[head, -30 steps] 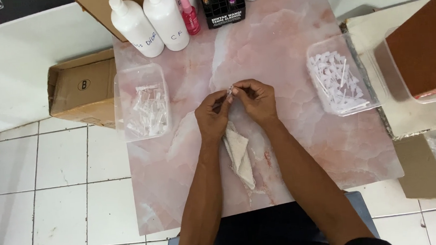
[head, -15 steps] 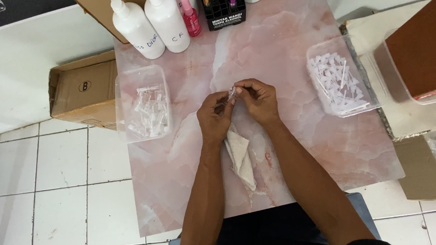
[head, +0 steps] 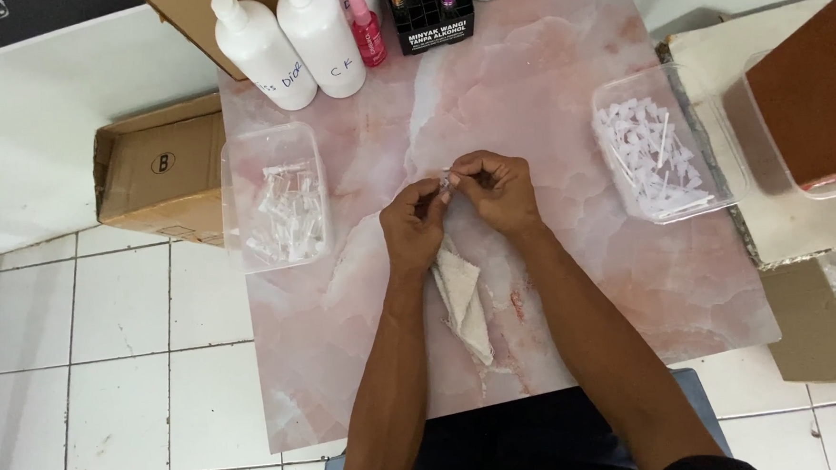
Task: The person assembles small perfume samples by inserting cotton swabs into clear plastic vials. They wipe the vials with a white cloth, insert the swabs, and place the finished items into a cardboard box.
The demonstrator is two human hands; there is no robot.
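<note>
Fingers (head: 449, 181) pinching small clear piece (head: 447, 176), white cloth (head: 464, 299) beneath

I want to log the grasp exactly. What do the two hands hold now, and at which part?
Both hands, left hand and right hand, pinch one tiny clear piece between their fingertips, one at each end. What it is cannot be told.

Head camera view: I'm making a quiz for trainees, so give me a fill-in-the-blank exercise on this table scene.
1. Both hands, left hand and right hand, pinch one small clear piece above the pink ____ table.
2. The white cloth lies under the ____ hand.
3. The clear tub of white parts stands on the person's ____ side.
4. Two tall white bottles stand at the table's ____ edge.

Missing words: marble; left; right; far
</note>
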